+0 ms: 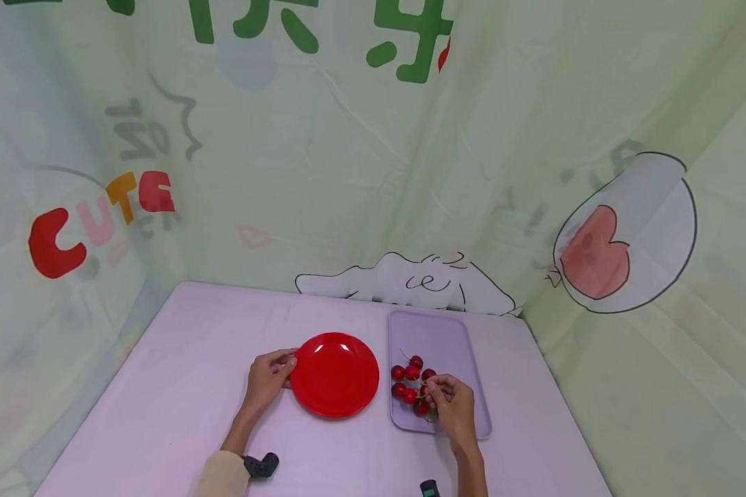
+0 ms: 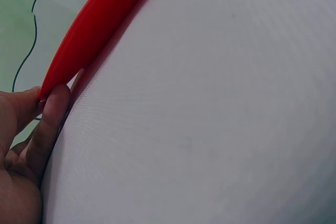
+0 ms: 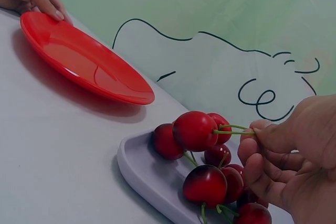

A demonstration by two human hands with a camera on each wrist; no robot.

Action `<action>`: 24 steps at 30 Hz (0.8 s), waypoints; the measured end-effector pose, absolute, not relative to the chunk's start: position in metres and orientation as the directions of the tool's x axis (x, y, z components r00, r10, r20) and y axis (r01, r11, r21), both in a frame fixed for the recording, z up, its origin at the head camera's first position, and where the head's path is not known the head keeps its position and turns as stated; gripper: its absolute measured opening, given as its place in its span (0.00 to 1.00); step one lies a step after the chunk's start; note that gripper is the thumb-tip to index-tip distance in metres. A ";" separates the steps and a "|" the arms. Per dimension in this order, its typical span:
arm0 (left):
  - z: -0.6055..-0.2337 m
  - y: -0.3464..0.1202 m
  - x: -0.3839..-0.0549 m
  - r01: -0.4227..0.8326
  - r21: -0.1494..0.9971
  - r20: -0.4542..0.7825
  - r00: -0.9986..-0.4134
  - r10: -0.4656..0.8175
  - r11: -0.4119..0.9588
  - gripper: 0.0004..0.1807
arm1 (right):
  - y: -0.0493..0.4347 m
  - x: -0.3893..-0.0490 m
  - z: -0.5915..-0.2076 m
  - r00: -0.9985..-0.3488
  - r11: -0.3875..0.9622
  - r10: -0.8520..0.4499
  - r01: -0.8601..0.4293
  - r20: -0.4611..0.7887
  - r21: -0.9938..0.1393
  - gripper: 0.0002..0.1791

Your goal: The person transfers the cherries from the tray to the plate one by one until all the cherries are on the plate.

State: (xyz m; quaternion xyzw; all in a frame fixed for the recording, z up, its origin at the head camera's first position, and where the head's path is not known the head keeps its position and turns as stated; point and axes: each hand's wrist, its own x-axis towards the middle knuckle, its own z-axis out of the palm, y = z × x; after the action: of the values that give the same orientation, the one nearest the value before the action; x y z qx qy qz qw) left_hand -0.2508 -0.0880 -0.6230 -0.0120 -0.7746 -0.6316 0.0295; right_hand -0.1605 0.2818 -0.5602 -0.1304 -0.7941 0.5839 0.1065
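Observation:
My left hand [image 1: 266, 379] pinches the left rim of a round red plate [image 1: 334, 376], thumb on top and fingers beneath. In the left wrist view the plate [image 2: 89, 35] slants over the white tabletop, its held edge raised. My right hand [image 3: 286, 156] pinches thin green stems between thumb and fingertips. A glossy red cherry [image 3: 195, 131] hangs at the end of one stem, with a second cherry [image 3: 220, 124] just behind it. Below them, more cherries [image 3: 205, 186] with stems lie bunched in a shallow lilac tray [image 1: 432, 335], partly hidden by the right hand.
Plate and tray stand side by side on the pale tabletop [image 1: 205, 359], with a narrow gap between them. A printed curtain [image 1: 348, 172] closes off the back and sides. Dark wrist devices [image 1: 261, 466] show near the front edge.

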 end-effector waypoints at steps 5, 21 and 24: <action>-0.622 -0.088 -0.250 0.055 0.976 0.061 -0.998 -0.019 0.211 0.18 | 0.279 -0.163 -0.563 -0.943 0.275 0.330 0.046 0.049 -0.960 0.08; -0.626 -0.088 -0.251 0.063 0.976 0.068 -0.998 -0.014 0.208 0.18 | 0.279 -0.161 -0.566 -0.942 0.268 0.324 0.004 0.087 -0.963 0.06; -0.626 -0.088 -0.252 0.065 0.977 0.069 -0.998 -0.012 0.203 0.18 | 0.279 -0.162 -0.568 -0.942 0.263 0.323 -0.001 0.089 -0.965 0.06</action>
State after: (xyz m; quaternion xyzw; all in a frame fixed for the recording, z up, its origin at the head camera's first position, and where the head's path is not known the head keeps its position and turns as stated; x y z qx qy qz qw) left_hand -0.2516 -0.0883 -0.6260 -0.0173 -0.7748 -0.6312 0.0307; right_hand -0.1621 0.2786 -0.5676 -0.1027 -0.7831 0.5982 0.1355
